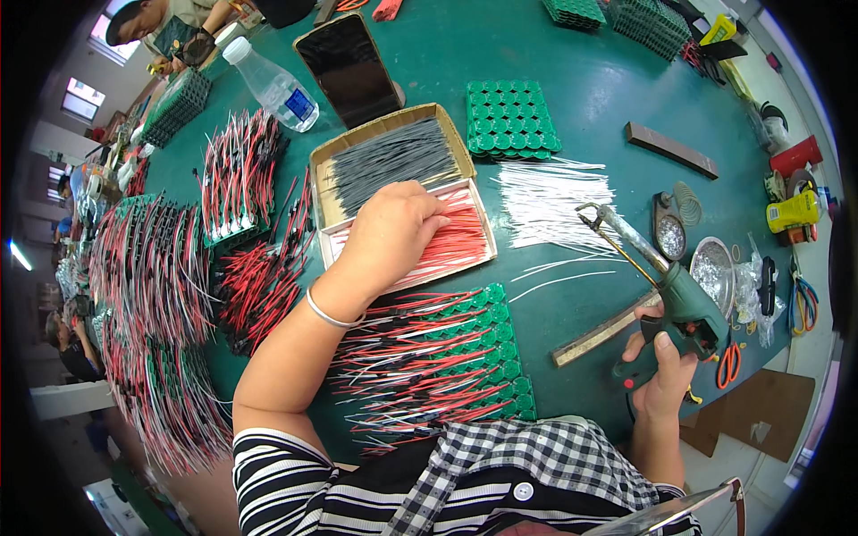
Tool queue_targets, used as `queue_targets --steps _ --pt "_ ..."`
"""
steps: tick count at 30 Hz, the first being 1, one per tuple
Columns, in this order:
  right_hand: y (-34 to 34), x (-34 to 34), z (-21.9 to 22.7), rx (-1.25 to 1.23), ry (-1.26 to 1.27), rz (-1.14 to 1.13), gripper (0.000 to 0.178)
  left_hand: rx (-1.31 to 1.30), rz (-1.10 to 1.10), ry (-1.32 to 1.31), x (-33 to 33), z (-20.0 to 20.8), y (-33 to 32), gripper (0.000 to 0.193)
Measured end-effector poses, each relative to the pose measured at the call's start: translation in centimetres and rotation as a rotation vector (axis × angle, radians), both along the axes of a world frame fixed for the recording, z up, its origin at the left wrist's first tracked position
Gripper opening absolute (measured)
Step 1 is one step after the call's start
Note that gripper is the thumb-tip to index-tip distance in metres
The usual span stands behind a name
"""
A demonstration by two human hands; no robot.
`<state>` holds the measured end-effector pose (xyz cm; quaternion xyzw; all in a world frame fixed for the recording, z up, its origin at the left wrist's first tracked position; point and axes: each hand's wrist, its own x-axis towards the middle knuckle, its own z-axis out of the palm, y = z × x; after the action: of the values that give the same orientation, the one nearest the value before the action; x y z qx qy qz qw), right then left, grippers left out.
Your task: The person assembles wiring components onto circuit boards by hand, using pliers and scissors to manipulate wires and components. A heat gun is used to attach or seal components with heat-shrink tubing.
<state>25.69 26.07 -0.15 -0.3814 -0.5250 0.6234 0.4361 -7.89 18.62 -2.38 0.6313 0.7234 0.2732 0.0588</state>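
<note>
My left hand [398, 223], with a bangle at its wrist, reaches over a cardboard box of red wires [460, 237]. Thumb and fingers are pinched together among the red wires; the exact wire between them is hidden. A green soldering gun [693, 313] is gripped in my right hand [663, 380]. Its metal tip points up and left, above the right edge of a pile of white wires [554, 201]. Dark grey wires [393, 161] fill the box's far compartment. Nearer me lies a green circuit board panel [500, 357] with red, black and white wires attached.
Wired panels [152, 277] and a loose red-and-black wire bundle [259, 290] cover the left side. Behind the box stand a phone [349, 67] and a plastic bottle [273, 85]. A metal dish [712, 272], scissors [728, 364] and bars [670, 150] lie right. Another person [179, 27] works at far left.
</note>
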Motion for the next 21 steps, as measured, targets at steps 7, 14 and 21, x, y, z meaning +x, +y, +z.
queue_targets --steps 7,14,21 --pt "0.0 -0.1 0.2 0.005 0.018 0.007 0.044 -0.036 -0.012 0.097 0.3 1.4 0.1 0.011" --pt "-0.5 0.8 0.8 0.006 0.073 -0.019 0.044 0.011 0.007 -0.117 0.7 1.0 -1.2 0.013" --pt "-1.2 2.0 1.6 0.036 0.113 -0.027 0.042 0.443 0.106 -0.014 1.0 5.4 -3.1 0.017"
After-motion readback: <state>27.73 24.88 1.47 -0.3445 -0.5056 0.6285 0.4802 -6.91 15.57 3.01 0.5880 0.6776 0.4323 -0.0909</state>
